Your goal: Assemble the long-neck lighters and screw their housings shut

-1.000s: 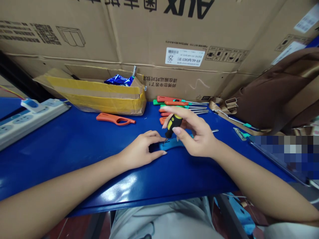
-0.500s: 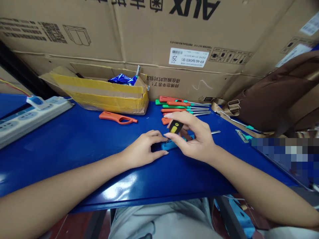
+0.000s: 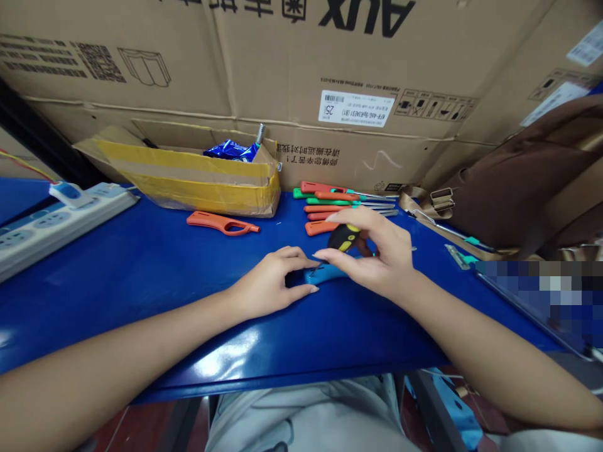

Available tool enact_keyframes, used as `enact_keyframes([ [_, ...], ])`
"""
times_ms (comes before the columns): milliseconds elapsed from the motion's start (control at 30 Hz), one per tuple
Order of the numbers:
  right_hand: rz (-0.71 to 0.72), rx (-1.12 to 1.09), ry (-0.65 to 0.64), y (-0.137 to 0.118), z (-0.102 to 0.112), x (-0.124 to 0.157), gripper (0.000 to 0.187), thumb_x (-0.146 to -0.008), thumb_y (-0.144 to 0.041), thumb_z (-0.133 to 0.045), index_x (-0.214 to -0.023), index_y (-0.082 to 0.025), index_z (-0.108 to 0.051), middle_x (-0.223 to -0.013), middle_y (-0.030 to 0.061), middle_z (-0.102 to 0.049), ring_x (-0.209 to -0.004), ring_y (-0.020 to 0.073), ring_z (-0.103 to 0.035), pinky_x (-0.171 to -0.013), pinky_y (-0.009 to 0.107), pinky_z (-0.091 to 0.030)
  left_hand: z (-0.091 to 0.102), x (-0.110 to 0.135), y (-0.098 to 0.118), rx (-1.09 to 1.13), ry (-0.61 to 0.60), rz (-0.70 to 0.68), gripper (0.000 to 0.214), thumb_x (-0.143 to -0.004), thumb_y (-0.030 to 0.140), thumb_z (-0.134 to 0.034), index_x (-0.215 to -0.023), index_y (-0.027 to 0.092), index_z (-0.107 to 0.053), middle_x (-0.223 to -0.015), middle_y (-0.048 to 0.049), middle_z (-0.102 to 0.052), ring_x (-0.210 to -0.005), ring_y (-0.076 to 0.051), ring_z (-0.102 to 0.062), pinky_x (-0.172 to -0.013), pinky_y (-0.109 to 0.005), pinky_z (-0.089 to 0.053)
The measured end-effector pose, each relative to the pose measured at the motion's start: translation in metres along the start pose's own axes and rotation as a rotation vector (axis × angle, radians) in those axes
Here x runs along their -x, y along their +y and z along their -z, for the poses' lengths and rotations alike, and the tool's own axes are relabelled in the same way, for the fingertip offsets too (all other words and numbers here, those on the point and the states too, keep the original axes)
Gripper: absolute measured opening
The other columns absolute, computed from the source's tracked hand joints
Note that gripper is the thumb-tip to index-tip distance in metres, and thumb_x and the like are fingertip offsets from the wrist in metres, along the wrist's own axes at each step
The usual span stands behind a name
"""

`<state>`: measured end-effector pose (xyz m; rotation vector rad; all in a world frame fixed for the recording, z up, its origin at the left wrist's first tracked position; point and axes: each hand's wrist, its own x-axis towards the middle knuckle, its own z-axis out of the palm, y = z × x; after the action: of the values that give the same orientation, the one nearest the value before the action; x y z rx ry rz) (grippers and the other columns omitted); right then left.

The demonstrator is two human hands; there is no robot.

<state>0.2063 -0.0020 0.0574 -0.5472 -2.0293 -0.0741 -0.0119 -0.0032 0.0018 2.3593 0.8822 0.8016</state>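
We see the blue handle [image 3: 326, 272] flat on the bench [image 3: 377, 339], between our two hands. Its long axis runs left to right, tipping slightly away from us towards the right, where our right hand [image 3: 342, 242] covers part of it. Our left hand [image 3: 311, 276] is the nearer to its left end: thumb on the near edge, forefinger on the far edge, narrowed to the handle's width. Our right hand has its fingers curled round a black-and-yellow screwdriver [image 3: 343, 238], above and to the right of that end. The screwdriver leans over to the right, its thin shaft slanting down and left towards the handle's left end — whether the tip is seated there, we cannot tell. Beyond the right hand lies a pile of red and green lighters [image 3: 325, 209]; an orange body [image 3: 202, 220] rests apart, up and left of the blue one.
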Motion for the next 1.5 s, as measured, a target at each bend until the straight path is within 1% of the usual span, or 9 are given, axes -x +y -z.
enact_keyframes([
  [167,-0.088,-0.198,-0.184,-0.0052,0.0024,-0.0027,0.045,-0.101,-0.020,-0.050,-0.146,-0.021,-0.048,-0.127,0.0114,-0.070,-0.117,0.0238,-0.068,-0.079,0.034,-0.064,0.0005,0.0000,0.0015,0.005,-0.001,0.010,0.036,-0.087,0.031,-0.077,-0.120,0.017,-0.073,-0.103,-0.0066,-0.069,-0.097,-0.021,-0.068,-0.094,-0.036,-0.056],
  [267,-0.145,-0.253,-0.154,-0.0049,0.0003,-0.0023,0.040,-0.099,-0.021,-0.056,-0.139,-0.022,-0.055,-0.123,0.0105,-0.071,-0.099,0.0202,-0.073,-0.066,0.029,-0.062,0.0004,-0.0001,0.0018,0.009,0.008,0.013,0.035,-0.086,0.030,-0.078,-0.119,0.018,-0.073,-0.104,-0.0064,-0.070,-0.098,-0.022,-0.068,-0.094,-0.036,-0.056],
  [467,0.117,0.013,-0.098,0.0005,0.0042,-0.0030,0.039,-0.094,-0.029,-0.067,-0.132,-0.023,-0.060,-0.111,0.0080,-0.076,-0.098,0.0226,-0.074,-0.084,0.036,-0.062,0.0004,-0.0008,0.0031,0.005,0.006,0.017,0.029,-0.086,0.030,-0.078,-0.113,0.021,-0.074,-0.097,-0.0040,-0.069,-0.092,-0.020,-0.067,-0.089,-0.035,-0.057],
  [600,-0.078,-0.252,-0.238,-0.0013,0.0062,-0.0055,0.042,-0.103,-0.021,-0.045,-0.144,-0.021,-0.051,-0.132,0.0111,-0.068,-0.111,0.0213,-0.070,-0.087,0.036,-0.062,-0.0003,-0.0005,0.0025,0.011,0.010,0.031,0.034,-0.086,0.030,-0.078,-0.118,0.020,-0.074,-0.101,-0.0052,-0.069,-0.094,-0.020,-0.068,-0.092,-0.036,-0.057],
  [800,0.019,-0.036,-0.045,0.0018,0.0048,-0.0053,0.033,-0.088,-0.026,-0.076,-0.119,-0.024,-0.065,-0.107,0.0067,-0.076,-0.084,0.0199,-0.072,-0.073,0.033,-0.063,-0.0018,-0.0004,-0.0008,0.018,0.011,0.024,0.035,-0.085,0.030,-0.079,-0.118,0.019,-0.074,-0.107,-0.0074,-0.071,-0.100,-0.023,-0.069,-0.093,-0.037,-0.057],
  [1000,-0.112,-0.319,-0.211,-0.0005,0.0031,-0.0049,0.042,-0.103,-0.018,-0.046,-0.144,-0.022,-0.049,-0.125,0.0095,-0.069,-0.113,0.0203,-0.069,-0.086,0.035,-0.062,-0.0004,-0.0016,0.0020,0.022,0.005,0.047,0.035,-0.085,0.030,-0.080,-0.116,0.017,-0.075,-0.100,-0.0063,-0.070,-0.093,-0.020,-0.069,-0.091,-0.036,-0.057],
  [1267,0.052,-0.043,-0.098,0.0007,0.0006,-0.0001,0.040,-0.093,-0.027,-0.070,-0.131,-0.024,-0.059,-0.115,0.0073,-0.075,-0.091,0.0206,-0.074,-0.074,0.032,-0.062,-0.0014,-0.0018,0.0005,0.014,0.018,0.030,0.029,-0.083,0.028,-0.080,-0.110,0.018,-0.076,-0.095,-0.0039,-0.069,-0.088,-0.019,-0.068,-0.083,-0.032,-0.057],
  [1400,-0.142,-0.323,-0.272,-0.0011,0.0019,-0.0030,0.039,-0.104,-0.020,-0.045,-0.143,-0.025,-0.049,-0.132,0.0080,-0.067,-0.112,0.0187,-0.069,-0.088,0.032,-0.061,-0.0015,-0.0014,0.0024,0.028,0.026,0.045,0.033,-0.083,0.028,-0.081,-0.114,0.018,-0.076,-0.098,-0.0044,-0.069,-0.090,-0.019,-0.069,-0.088,-0.033,-0.057],
  [1500,-0.210,-0.417,-0.220,-0.0017,-0.0001,-0.0028,0.037,-0.103,-0.019,-0.048,-0.139,-0.026,-0.052,-0.135,0.0068,-0.066,-0.113,0.0180,-0.070,-0.089,0.031,-0.061,-0.0018,-0.0011,0.0034,0.020,0.022,0.058,0.035,-0.084,0.028,-0.081,-0.116,0.016,-0.075,-0.098,-0.0051,-0.070,-0.090,-0.019,-0.069,-0.089,-0.033,-0.057],
])
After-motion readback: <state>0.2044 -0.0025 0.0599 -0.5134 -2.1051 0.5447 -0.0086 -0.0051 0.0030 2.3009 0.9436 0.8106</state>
